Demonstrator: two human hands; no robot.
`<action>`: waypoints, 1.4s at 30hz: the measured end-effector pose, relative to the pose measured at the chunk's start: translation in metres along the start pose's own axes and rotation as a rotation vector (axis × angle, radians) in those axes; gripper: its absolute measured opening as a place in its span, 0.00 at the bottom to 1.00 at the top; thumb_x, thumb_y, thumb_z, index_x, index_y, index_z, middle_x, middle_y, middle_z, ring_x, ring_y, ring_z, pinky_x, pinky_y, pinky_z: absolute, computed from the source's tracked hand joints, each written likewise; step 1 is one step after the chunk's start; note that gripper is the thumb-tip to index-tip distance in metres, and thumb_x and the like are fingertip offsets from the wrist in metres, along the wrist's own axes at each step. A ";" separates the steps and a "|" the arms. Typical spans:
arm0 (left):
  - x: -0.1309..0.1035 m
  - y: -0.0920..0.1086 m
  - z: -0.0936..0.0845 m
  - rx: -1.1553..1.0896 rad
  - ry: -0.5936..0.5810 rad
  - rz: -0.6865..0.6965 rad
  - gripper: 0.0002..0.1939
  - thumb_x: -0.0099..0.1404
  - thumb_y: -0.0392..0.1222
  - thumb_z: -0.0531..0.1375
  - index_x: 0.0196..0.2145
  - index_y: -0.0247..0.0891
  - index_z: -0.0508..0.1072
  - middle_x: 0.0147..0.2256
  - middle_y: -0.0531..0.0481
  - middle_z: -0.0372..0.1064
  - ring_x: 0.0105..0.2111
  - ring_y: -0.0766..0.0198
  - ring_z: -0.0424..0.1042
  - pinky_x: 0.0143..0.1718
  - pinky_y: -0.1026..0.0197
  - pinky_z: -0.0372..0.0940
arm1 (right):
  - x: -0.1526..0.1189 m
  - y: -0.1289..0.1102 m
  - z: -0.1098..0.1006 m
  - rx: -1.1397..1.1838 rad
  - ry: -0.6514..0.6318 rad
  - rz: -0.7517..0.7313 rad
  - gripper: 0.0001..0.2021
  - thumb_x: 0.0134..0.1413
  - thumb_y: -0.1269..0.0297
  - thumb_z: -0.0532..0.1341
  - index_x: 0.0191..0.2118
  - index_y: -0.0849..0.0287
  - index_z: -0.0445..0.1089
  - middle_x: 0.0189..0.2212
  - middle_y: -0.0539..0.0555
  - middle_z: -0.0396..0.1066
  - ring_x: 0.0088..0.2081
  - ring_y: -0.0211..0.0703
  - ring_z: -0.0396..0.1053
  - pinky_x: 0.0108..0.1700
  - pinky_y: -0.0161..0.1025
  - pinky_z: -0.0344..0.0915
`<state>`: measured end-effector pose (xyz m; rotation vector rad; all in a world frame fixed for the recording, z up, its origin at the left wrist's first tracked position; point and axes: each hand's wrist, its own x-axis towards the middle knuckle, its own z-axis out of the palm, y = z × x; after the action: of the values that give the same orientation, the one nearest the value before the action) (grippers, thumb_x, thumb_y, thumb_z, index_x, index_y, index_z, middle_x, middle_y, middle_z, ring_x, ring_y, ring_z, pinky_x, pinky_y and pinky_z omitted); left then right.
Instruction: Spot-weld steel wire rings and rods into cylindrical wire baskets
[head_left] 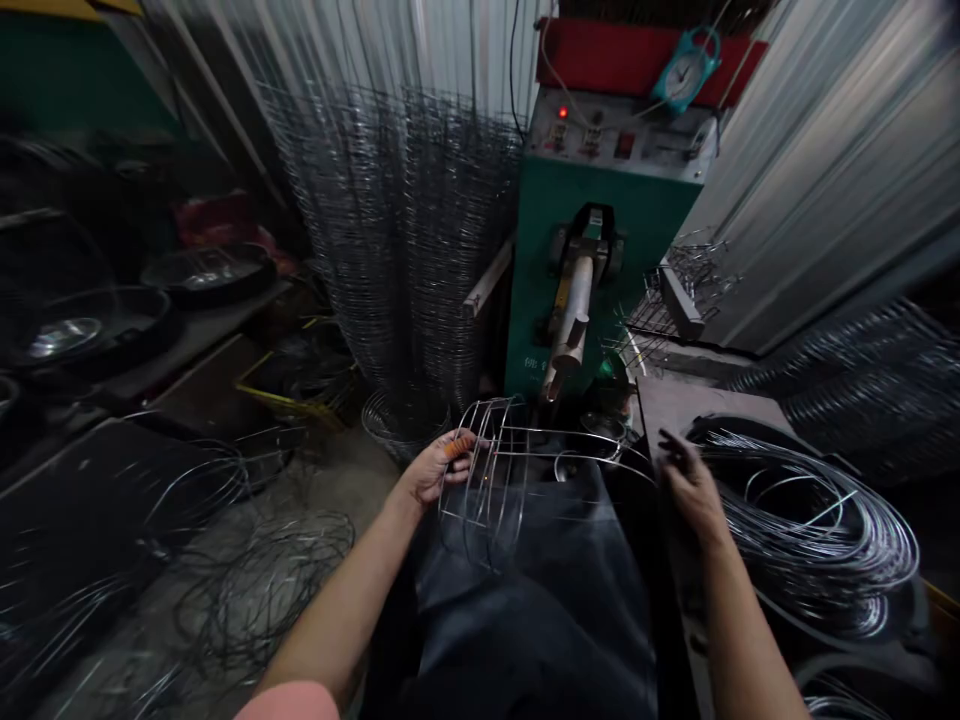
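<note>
My left hand (pixel 435 470) is closed around one side of a wire cage frame (pixel 487 490), made of curved metal wires with long bent wires reaching to the right. An orange wrap shows on one of its fingers. The frame is above my dark apron (pixel 540 610), just below the front arm (pixel 571 325) of a green machine (pixel 544 215). My right hand (pixel 691 488) is apart from the frame, fingers stretched out and somewhat blurred, with nothing visible in it. It is beside a pile of shiny wire rings (pixel 855 530) on the right.
Tall stacks of wire baskets (pixel 420 240) lean against the corrugated wall at the back. Loose wire (pixel 262 590) lies on the floor to the left. A blue alarm clock (pixel 686 75) hangs from the machine's top, near a lit red lamp (pixel 562 112).
</note>
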<state>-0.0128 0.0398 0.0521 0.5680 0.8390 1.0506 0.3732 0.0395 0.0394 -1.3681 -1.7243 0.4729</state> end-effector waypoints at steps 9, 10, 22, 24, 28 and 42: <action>-0.020 -0.018 0.014 -0.265 -0.060 -0.209 0.05 0.54 0.36 0.62 0.28 0.30 0.72 0.32 0.38 0.69 0.16 0.79 0.49 0.08 0.78 0.40 | -0.088 0.023 0.072 -0.267 -0.445 -0.268 0.24 0.50 0.66 0.58 0.56 0.46 0.61 0.58 0.57 0.56 0.58 0.56 0.52 0.54 0.57 0.59; -0.021 -0.020 0.015 -0.278 -0.047 -0.235 0.06 0.57 0.37 0.60 0.28 0.30 0.72 0.33 0.38 0.69 0.16 0.79 0.49 0.08 0.77 0.40 | -0.093 0.020 0.073 -0.285 -0.453 -0.289 0.21 0.51 0.66 0.58 0.53 0.45 0.65 0.57 0.56 0.57 0.58 0.56 0.52 0.53 0.57 0.59; -0.015 -0.049 0.003 -0.461 -0.175 -0.519 0.21 0.68 0.44 0.43 0.35 0.26 0.71 0.36 0.32 0.70 0.13 0.78 0.55 0.07 0.75 0.46 | -0.125 0.001 0.074 -0.514 -0.608 -0.467 0.10 0.55 0.68 0.56 0.40 0.54 0.72 0.53 0.58 0.63 0.58 0.53 0.54 0.51 0.51 0.61; -0.005 -0.054 0.001 -0.449 -0.236 -0.529 0.23 0.67 0.48 0.44 0.39 0.25 0.70 0.36 0.31 0.70 0.15 0.74 0.62 0.11 0.72 0.54 | -0.130 -0.002 0.072 -0.471 -0.564 -0.526 0.09 0.57 0.66 0.55 0.37 0.55 0.72 0.47 0.57 0.70 0.55 0.51 0.59 0.50 0.50 0.61; 0.021 -0.062 0.001 -0.429 -0.412 -0.485 0.36 0.62 0.62 0.43 0.49 0.22 0.63 0.40 0.25 0.69 0.35 0.48 0.73 0.29 0.52 0.68 | -0.137 -0.021 0.063 -0.345 -0.407 -0.614 0.11 0.59 0.66 0.52 0.43 0.54 0.69 0.31 0.53 0.73 0.40 0.43 0.69 0.48 0.48 0.62; -0.008 -0.089 0.005 -0.233 0.222 -0.331 0.34 0.62 0.59 0.45 0.53 0.25 0.55 0.34 0.33 0.71 0.31 0.53 0.73 0.29 0.53 0.67 | -0.088 -0.056 0.086 -0.157 0.172 -0.214 0.11 0.59 0.67 0.51 0.43 0.56 0.68 0.33 0.55 0.75 0.32 0.43 0.74 0.35 0.37 0.71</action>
<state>0.0356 -0.0038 -0.0096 0.1095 0.9509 0.8986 0.2730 -0.0417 -0.0019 -1.2737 -1.7680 0.0991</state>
